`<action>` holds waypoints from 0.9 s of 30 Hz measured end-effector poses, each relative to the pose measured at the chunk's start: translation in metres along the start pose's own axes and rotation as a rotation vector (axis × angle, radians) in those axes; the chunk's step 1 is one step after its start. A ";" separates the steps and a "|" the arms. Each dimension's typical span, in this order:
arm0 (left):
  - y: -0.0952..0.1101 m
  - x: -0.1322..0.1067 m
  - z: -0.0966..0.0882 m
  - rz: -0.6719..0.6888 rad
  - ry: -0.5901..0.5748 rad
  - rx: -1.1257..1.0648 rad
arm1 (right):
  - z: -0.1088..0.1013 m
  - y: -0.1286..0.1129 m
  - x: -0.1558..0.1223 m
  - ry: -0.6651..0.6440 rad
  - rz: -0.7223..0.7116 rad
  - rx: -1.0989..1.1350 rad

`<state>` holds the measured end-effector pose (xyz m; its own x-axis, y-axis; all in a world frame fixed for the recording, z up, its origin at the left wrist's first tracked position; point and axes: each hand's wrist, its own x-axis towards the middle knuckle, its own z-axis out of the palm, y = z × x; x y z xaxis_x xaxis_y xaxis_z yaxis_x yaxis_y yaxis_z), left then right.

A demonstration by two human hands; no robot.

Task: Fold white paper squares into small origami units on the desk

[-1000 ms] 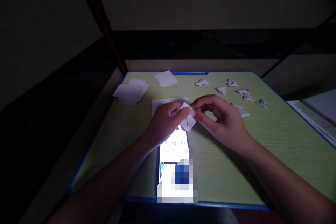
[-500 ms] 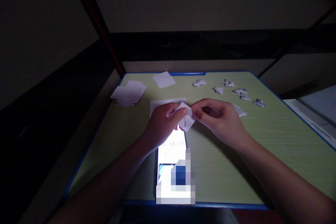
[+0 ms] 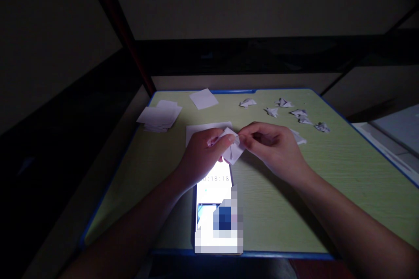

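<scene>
A small folded white paper [image 3: 232,153] with crease lines is held up over the table, its lower corner pointing down. My left hand [image 3: 207,152] is closed on its left side, the thumb lying across the front. From the right, my right hand [image 3: 273,144] pinches the paper's right corner between thumb and fingertips. Below the paper lies a phone [image 3: 214,192] with a bright screen showing a running timer; its lower part is pixelated. A white sheet [image 3: 209,127] lies flat behind my left hand, partly covered by it.
A stack of white paper [image 3: 159,115] sits at the table's left, with a single square sheet [image 3: 204,99] at the back. Several folded paper pieces [image 3: 284,103] are scattered at back right. Another folded paper [image 3: 299,137] lies behind my right hand. The green table [image 3: 327,183] has a blue edge.
The timer on the phone has advanced by a second. Both hands keep nearly the same grip on the folded paper, and the view has shifted very slightly.
</scene>
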<state>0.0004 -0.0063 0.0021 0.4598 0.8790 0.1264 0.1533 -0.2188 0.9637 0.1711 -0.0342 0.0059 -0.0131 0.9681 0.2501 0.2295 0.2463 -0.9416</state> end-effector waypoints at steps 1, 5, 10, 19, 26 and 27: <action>0.000 0.000 0.000 0.002 0.001 0.000 | 0.000 0.000 0.000 0.002 0.005 0.003; 0.002 -0.001 0.001 0.005 0.025 0.045 | 0.002 0.000 0.001 0.023 0.026 0.046; 0.001 -0.002 0.003 0.017 0.076 0.087 | 0.005 -0.003 0.000 0.036 0.059 0.100; 0.000 -0.002 0.002 0.041 0.107 0.093 | 0.006 -0.005 0.000 0.022 0.085 0.161; -0.001 -0.001 0.003 0.047 0.100 0.075 | 0.006 -0.004 0.001 0.033 0.098 0.168; -0.001 -0.001 0.003 0.050 0.108 0.077 | 0.005 -0.003 0.001 0.035 0.103 0.161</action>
<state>0.0025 -0.0084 0.0002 0.3720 0.9058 0.2030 0.2011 -0.2921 0.9350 0.1652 -0.0343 0.0081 0.0371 0.9872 0.1554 0.0689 0.1526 -0.9859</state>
